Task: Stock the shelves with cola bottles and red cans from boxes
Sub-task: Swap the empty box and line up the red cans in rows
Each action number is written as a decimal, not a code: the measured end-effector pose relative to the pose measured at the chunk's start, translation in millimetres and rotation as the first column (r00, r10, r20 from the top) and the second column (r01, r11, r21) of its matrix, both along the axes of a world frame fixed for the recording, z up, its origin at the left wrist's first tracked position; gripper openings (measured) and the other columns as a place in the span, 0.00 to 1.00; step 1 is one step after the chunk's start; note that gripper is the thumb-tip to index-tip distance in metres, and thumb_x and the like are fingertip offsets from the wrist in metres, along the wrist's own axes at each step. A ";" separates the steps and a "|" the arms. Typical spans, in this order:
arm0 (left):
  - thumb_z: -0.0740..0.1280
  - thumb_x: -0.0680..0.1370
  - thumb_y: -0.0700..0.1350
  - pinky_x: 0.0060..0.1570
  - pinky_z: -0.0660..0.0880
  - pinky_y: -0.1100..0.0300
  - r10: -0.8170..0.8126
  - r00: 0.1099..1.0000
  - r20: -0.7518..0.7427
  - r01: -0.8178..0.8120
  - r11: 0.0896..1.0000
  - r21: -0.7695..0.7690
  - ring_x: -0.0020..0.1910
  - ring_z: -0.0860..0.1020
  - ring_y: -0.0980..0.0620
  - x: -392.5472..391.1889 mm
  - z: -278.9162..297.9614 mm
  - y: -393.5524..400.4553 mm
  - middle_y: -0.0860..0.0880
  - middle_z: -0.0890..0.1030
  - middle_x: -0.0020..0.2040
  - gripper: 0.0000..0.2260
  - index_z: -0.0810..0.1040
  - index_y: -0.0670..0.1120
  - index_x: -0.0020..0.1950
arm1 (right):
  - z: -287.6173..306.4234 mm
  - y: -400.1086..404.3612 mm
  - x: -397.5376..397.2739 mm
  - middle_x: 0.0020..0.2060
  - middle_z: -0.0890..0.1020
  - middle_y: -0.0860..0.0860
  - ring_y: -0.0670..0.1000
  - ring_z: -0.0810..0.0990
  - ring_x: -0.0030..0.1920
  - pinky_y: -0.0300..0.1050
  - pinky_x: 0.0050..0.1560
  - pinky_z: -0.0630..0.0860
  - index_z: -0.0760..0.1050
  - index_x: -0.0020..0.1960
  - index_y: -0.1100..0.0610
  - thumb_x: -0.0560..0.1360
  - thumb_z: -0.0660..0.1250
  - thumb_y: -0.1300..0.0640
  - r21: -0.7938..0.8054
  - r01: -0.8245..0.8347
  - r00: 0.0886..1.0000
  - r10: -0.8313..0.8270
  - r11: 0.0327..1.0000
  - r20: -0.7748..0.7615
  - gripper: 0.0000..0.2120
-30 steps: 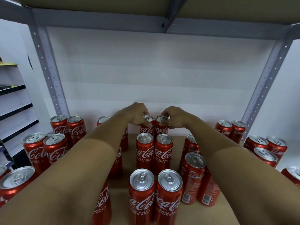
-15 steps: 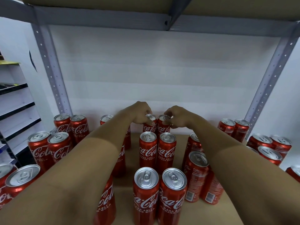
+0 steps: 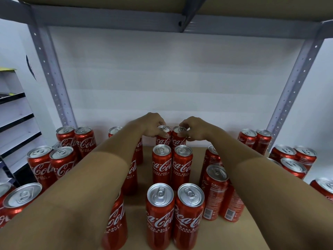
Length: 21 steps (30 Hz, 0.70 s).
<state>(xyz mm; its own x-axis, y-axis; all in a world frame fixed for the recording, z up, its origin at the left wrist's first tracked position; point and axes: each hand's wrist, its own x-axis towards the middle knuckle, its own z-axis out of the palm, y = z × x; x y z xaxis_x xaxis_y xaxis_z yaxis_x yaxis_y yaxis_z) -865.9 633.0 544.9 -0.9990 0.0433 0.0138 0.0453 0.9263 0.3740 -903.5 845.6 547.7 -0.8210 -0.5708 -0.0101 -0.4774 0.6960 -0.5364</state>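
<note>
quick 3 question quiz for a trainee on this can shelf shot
1. True or false: the left hand grips the top of a red aluminium cola can in the back row.
2. What does the right hand hold? A) a cola bottle B) the neighbouring red back-row can C) nothing
3. How many cans stand in the centre column on the brown shelf board, in front of the two held ones?

Key: 1 true. 2 B. 3 four, in two pairs.
</note>
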 end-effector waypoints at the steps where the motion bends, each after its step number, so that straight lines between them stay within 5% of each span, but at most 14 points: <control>1: 0.79 0.72 0.58 0.57 0.78 0.52 0.004 1.000 0.004 -0.004 1.000 0.006 0.55 0.83 0.49 1.4 0.3 0.3 0.48 0.83 0.63 0.27 0.81 0.48 0.67 | -0.1 0.2 0.9 0.57 0.82 0.60 0.61 0.83 0.54 0.59 0.54 0.82 0.79 0.62 0.64 0.78 0.73 0.56 0.005 0.004 1.000 -0.004 1.000 -0.003 0.16; 7: 0.78 0.73 0.58 0.62 0.73 0.52 0.035 0.999 -0.001 -0.035 0.999 -0.029 0.67 0.76 0.46 4.2 -2.1 4.9 0.46 0.78 0.69 0.30 0.78 0.47 0.72 | -3.6 -0.9 3.3 0.67 0.75 0.58 0.61 0.80 0.60 0.58 0.58 0.81 0.69 0.75 0.61 0.78 0.73 0.55 0.007 0.040 0.999 -0.041 0.999 0.003 0.29; 12: 0.75 0.76 0.58 0.74 0.66 0.50 0.023 1.000 0.018 -0.022 0.999 -0.048 0.77 0.67 0.44 11.9 -3.0 10.2 0.45 0.66 0.80 0.40 0.62 0.46 0.82 | -3.1 6.0 10.0 0.76 0.67 0.56 0.57 0.69 0.74 0.47 0.69 0.66 0.59 0.80 0.58 0.79 0.71 0.52 0.108 0.014 0.997 -0.005 0.994 -0.078 0.35; 16: 0.72 0.79 0.57 0.78 0.59 0.50 0.007 0.994 -0.110 -0.008 1.000 -0.010 0.81 0.59 0.45 26.1 4.1 17.3 0.45 0.62 0.82 0.37 0.60 0.48 0.83 | 2.5 23.0 22.0 0.72 0.73 0.56 0.55 0.74 0.69 0.44 0.64 0.69 0.64 0.78 0.56 0.78 0.72 0.53 0.082 0.013 0.993 -0.003 0.997 -0.120 0.32; 21: 0.72 0.79 0.56 0.68 0.67 0.51 -0.086 0.933 -0.350 0.086 0.996 -0.016 0.73 0.66 0.45 57.3 21.6 56.1 0.48 0.77 0.69 0.25 0.75 0.48 0.73 | 10.9 56.6 44.5 0.59 0.81 0.51 0.52 0.79 0.61 0.42 0.59 0.72 0.78 0.66 0.55 0.77 0.73 0.54 0.028 0.009 0.972 -0.002 1.000 -0.235 0.18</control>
